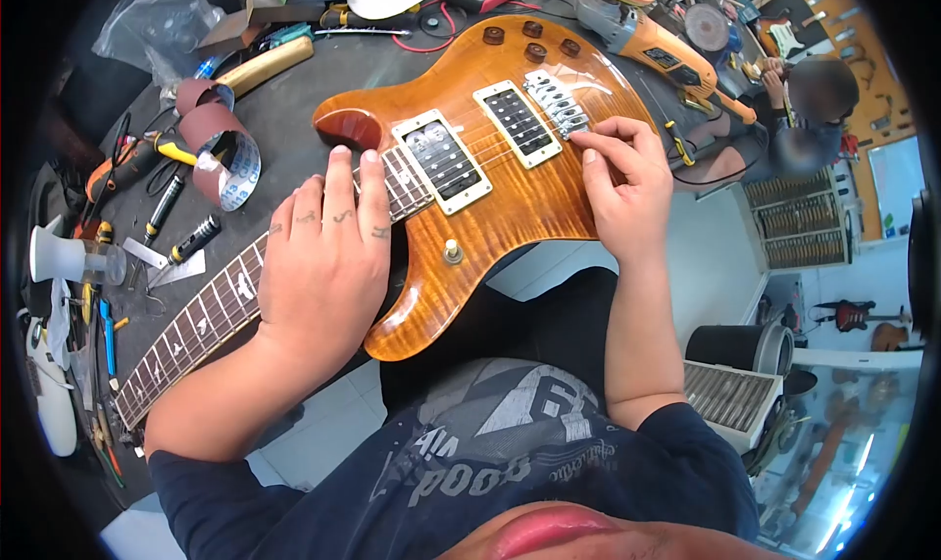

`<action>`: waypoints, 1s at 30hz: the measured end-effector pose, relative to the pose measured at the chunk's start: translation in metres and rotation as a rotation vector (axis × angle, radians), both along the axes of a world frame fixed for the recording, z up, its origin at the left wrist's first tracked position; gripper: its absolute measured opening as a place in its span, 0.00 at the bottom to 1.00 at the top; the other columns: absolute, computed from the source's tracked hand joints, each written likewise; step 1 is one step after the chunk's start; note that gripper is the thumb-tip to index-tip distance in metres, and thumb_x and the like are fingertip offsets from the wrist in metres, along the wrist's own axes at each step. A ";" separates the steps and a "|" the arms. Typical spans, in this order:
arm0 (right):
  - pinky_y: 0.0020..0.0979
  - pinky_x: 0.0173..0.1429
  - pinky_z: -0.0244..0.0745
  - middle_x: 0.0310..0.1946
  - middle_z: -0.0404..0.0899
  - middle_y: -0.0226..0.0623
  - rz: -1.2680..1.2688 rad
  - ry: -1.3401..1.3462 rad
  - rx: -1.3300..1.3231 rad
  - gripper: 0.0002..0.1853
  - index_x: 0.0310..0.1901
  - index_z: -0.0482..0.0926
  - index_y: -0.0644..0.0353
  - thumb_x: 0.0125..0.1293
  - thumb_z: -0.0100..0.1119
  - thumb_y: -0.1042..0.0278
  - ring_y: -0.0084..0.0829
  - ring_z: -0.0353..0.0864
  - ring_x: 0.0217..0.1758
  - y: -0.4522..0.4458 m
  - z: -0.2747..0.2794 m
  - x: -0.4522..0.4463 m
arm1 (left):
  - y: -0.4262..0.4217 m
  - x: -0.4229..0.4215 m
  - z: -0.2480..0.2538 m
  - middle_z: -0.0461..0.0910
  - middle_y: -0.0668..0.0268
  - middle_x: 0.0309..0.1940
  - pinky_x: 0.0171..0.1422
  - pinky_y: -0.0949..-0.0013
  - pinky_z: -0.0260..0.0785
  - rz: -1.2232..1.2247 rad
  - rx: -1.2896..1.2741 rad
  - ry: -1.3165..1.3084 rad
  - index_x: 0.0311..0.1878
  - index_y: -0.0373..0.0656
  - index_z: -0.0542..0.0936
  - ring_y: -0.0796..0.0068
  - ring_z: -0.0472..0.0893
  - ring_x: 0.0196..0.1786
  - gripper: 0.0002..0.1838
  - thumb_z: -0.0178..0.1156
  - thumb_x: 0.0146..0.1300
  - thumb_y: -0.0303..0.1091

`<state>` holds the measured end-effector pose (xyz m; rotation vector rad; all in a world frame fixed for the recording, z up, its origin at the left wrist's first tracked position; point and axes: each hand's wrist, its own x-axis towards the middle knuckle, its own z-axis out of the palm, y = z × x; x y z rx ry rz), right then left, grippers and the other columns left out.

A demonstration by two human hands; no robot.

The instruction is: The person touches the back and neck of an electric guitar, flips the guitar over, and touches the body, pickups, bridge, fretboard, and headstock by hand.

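Note:
An amber electric guitar [529, 202] lies face up on the dark workbench, its neck [221, 300] pointing to the lower left. My left hand [328, 256] rests flat across the strings and upper frets, fingers stretched toward the neck pickup [441, 163]. At the end of the metal bridge [556, 104], my right hand [627, 183] is closed, thumb and index finger pinched together; anything between them is too small to make out. The bridge pickup [517, 124] sits between the hands. Several dark knobs [534, 52] and a toggle switch [452, 252] are on the body.
Left of the guitar lie a curled sandpaper strip [218, 139], a black screwdriver [196, 239] and a plastic bag [162, 21]. An orange power tool [671, 62] lies beyond the body. Another person [809, 139] is at the upper right.

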<state>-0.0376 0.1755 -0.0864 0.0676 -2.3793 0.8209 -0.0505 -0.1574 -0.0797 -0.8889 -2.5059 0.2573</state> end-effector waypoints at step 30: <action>0.39 0.67 0.87 0.51 0.93 0.49 0.054 0.030 0.221 0.14 0.53 0.96 0.69 0.68 0.69 0.84 0.43 0.95 0.58 -0.007 0.003 -0.002 | -0.001 0.000 -0.002 0.82 0.44 0.73 0.71 0.49 0.80 0.013 0.081 -0.074 0.79 0.31 0.77 0.48 0.86 0.65 0.33 0.62 0.71 0.30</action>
